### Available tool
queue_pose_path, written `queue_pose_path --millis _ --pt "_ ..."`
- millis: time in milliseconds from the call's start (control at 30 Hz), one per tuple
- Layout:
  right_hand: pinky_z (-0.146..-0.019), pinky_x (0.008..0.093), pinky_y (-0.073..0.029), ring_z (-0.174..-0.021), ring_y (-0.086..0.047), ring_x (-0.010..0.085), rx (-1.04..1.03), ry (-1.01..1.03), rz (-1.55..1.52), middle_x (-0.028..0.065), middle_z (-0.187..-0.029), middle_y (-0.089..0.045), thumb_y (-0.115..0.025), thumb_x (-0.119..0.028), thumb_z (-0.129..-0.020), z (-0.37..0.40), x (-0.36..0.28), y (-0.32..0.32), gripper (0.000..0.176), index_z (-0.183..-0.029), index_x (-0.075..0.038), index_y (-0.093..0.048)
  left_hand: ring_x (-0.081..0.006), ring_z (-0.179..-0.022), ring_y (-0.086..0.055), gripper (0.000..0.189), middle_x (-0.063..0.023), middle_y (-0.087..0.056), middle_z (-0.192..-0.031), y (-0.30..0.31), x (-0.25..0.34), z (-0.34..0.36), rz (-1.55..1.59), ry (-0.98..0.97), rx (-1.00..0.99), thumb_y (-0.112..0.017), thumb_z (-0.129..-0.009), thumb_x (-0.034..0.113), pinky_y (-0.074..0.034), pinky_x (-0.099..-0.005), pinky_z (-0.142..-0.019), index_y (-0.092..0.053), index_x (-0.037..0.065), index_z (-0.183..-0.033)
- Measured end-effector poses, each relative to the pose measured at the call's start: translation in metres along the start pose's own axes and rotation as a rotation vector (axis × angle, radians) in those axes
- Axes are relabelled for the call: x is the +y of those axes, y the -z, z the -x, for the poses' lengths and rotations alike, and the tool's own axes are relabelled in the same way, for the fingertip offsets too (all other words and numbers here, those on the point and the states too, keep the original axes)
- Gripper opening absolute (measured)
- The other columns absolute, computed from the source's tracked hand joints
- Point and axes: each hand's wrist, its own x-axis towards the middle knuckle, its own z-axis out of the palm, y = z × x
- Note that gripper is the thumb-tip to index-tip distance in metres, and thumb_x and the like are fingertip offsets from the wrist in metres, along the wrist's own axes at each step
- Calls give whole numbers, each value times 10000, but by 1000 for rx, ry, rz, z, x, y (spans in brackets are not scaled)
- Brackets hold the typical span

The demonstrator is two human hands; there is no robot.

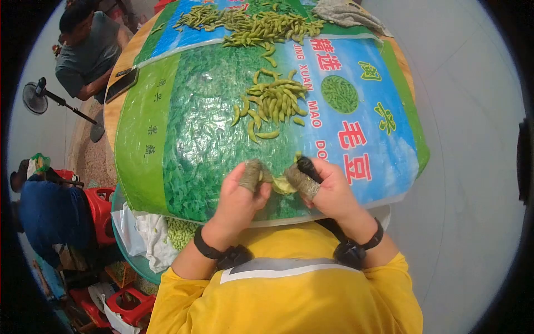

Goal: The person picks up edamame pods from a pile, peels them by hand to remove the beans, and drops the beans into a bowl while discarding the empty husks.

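Near the front edge of the printed sack (206, 128), my left hand (242, 192) and my right hand (328, 186) pinch a split green bean pod (282, 184) between them. Grey-brown wrapping covers the thumb of each hand, with a black band on the right one. Beyond my hands lies a small pile of green pods (278, 103). A larger heap of pods (261, 28) stretches across the far part of the sack.
A phone (121, 85) lies at the table's left edge, and a grey cloth (350, 15) at the far right. Shelled beans (181, 232) and white bags are low at left. Two people, a fan (36, 97) and red stools (130, 303) are at left.
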Motion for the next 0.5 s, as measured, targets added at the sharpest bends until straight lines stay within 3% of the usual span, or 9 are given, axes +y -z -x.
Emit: queue_pose_path --millis 67,100,167,200,300,367,433,467,500 --pt "-519 306 -427 -565 -545 149 -181 43 434 47 -609 -543 -615 -252 -864 -8 -13 14 237 -861 -15 -597 -67 -452 -348 267 -19 -474 -613 16 4 -1 154 55 -108 -420 -956 268 -269 -200 -407 -503 49 -827" --pt "-519 306 -427 -565 -545 149 -178 47 432 47 -609 -543 -615 -252 -864 -17 -14 17 237 -861 -15 -597 -67 -459 -354 249 -33 -492 -628 21 6 -1 304 119 -213 -438 -946 254 -265 -201 -410 -513 39 -845" --pt "-576 377 -444 -652 -586 302 123 324 904 138 -662 -583 -639 -255 -825 -40 -12 24 245 -802 -14 -604 -74 -428 -326 251 -59 -488 -607 20 8 0 321 122 -236 -442 -936 246 -246 -207 -394 -516 21 -852" --pt "-598 417 -459 -711 -570 390 228 422 1069 193 -765 -599 -624 -181 -793 -52 -12 27 166 -814 -20 -589 -75 -433 -328 248 -68 -495 -616 20 10 0 361 138 -309 -448 -930 245 -245 -206 -398 -516 17 -858" --pt "-629 443 -477 -728 -579 387 364 630 1248 198 -810 -593 -589 -120 -763 -93 8 38 117 -834 -28 -576 -81 -441 -329 240 -84 -512 -641 16 12 2 425 169 -414 -461 -912 239 -246 -205 -405 -522 8 -893" --pt "-656 453 -489 -736 -582 394 379 574 1274 202 -841 -585 -567 -72 -727 -94 7 32 137 -859 -35 -566 -83 -445 -331 237 -87 -517 -650 14 14 3 326 207 -312 -463 -906 229 -245 -208 -406 -528 3 -931" --pt "-683 445 -474 -772 -571 385 362 388 1264 205 -814 -587 -592 -82 -719 -90 4 25 109 -790 -8 -553 -72 -466 -346 214 -58 -517 -657 12 13 2 307 219 -313 -483 -901 214 -251 -202 -422 -546 15 -951" --pt "-641 410 -478 -704 -594 319 306 374 1272 173 -730 -587 -623 -125 -731 -85 -1 25 174 -828 10 -571 -63 -479 -350 198 -36 -514 -661 7 14 1 169 210 -215 -501 -898 213 -251 -198 -432 -556 28 -944" --pt "-641 410 -478 -704 -594 319 310 376 1273 173 -730 -587 -623 -125 -731 -80 -1 26 174 -828 10 -571 -53 -493 -354 183 -15 -512 -666 3 14 2 33 203 -112 -518 -895 212 -252 -194 -442 -565 41 -937"
